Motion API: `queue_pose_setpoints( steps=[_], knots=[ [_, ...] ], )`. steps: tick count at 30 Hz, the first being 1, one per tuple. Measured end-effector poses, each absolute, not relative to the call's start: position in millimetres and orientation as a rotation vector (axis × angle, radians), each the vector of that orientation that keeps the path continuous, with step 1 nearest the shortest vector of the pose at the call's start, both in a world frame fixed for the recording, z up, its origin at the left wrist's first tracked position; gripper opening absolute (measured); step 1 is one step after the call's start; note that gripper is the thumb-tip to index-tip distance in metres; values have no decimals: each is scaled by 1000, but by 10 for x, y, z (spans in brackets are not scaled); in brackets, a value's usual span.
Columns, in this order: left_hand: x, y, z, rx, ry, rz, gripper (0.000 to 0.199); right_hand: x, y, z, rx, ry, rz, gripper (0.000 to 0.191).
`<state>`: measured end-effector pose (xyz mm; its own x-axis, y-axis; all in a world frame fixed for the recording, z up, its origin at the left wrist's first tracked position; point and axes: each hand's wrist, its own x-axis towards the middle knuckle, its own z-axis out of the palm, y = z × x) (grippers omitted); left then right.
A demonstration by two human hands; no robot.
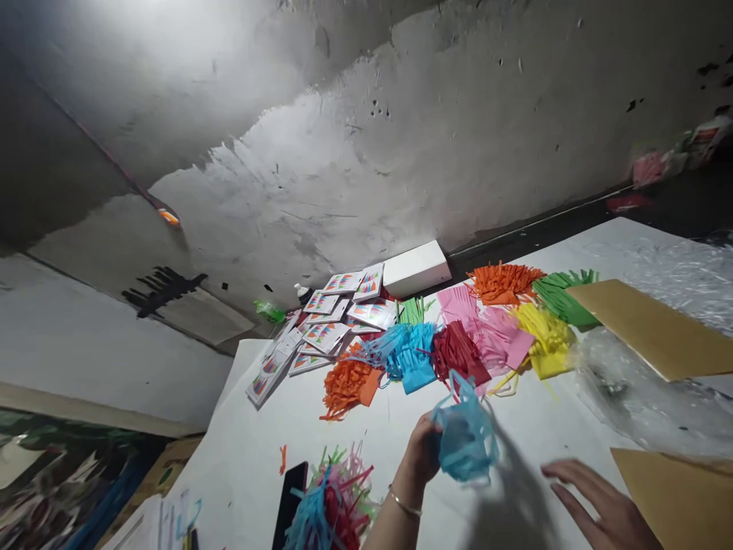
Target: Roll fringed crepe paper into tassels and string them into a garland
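Note:
My left hand point(424, 449), with a thin bracelet at the wrist, is closed on a blue fringed paper piece point(466, 439), which is blurred and held above the white table point(257, 451). To the right, my right hand point(601, 504) has its fingers apart and touches nothing. Beyond the hands lie fringed paper bundles: orange point(352, 382), blue point(415, 355), dark red point(458, 351), pink point(498, 336) and yellow point(544, 340). A mixed-colour bundle point(335, 508) is at the lower left of my left hand.
Printed packets point(326, 336) are piled at the back left beside a white box point(417, 269). A black phone-like object point(290, 500) lies near the front. Brown card point(653, 328) and clear plastic bags point(635, 397) are on the right. A wall point(366, 168) stands behind.

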<state>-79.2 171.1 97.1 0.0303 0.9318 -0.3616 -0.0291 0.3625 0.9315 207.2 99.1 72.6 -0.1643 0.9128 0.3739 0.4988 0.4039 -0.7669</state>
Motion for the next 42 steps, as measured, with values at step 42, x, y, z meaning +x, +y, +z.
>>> queue_pose_setpoints(
  steps=[42],
  knots=[
    [-96, 186, 267, 2444, 1486, 424, 30, 1921, 228, 158, -1206, -2360, 81, 29]
  ],
)
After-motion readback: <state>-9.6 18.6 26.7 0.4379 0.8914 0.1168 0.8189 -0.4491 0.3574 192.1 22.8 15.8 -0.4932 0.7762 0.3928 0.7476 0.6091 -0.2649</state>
